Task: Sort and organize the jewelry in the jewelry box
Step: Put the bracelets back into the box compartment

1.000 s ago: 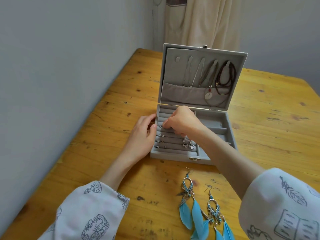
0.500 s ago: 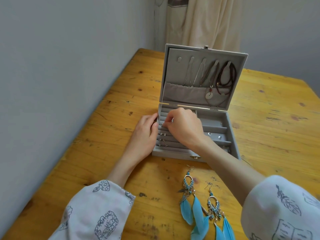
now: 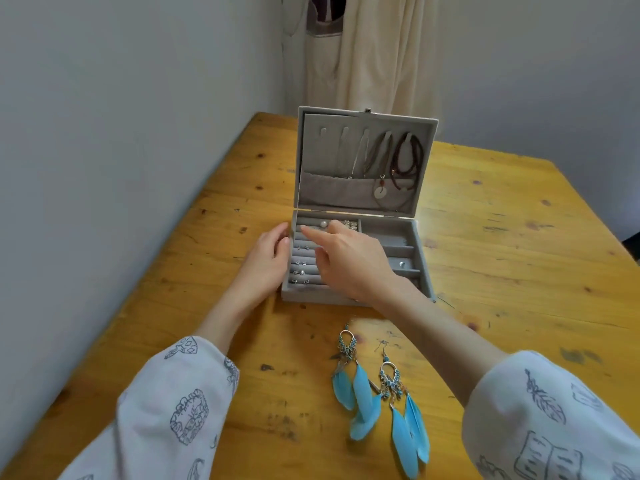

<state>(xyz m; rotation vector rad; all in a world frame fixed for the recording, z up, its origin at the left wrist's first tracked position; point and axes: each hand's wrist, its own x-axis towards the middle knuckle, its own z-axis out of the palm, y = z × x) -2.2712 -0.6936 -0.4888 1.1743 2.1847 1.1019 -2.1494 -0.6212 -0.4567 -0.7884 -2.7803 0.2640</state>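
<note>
Jewelry box [image 3: 414, 237]: grey, lid [image 3: 367, 123] raised upright at the far side, set on wooden table [image 3: 519, 265] near the table's left edge, which runs along a grey wall [image 3: 121, 133]. Narrow strip of bare table between the box's left side and that wall edge; broad bare table to the right of the box; more bare wood in front of the box.

Left hand [image 3: 265, 266]: placed against the box's left outer wall, fingers gently curved along the rim, gripping nothing.

Right hand [image 3: 356, 263]: reaching over the box's ring rolls from the front right, index finger [image 3: 311, 232] extended toward the rear-left rolls, thumb apart beneath it, remaining fingers loosely bent. No item visibly held.

Rings [image 3: 301, 263]: seated in the roll slots in the left half of the box, just left of the right hand. Small ornaments [image 3: 348, 224] in the rearmost roll, just beyond the knuckles.

Necklaces [image 3: 405, 161]: hung on hooks inside the lid, a pale disc pendant [image 3: 380, 192] over the lid pocket.

Feather earrings [image 3: 377, 393]: two, blue, flat on the table in front of the box, outside it, beside the right forearm.
</note>
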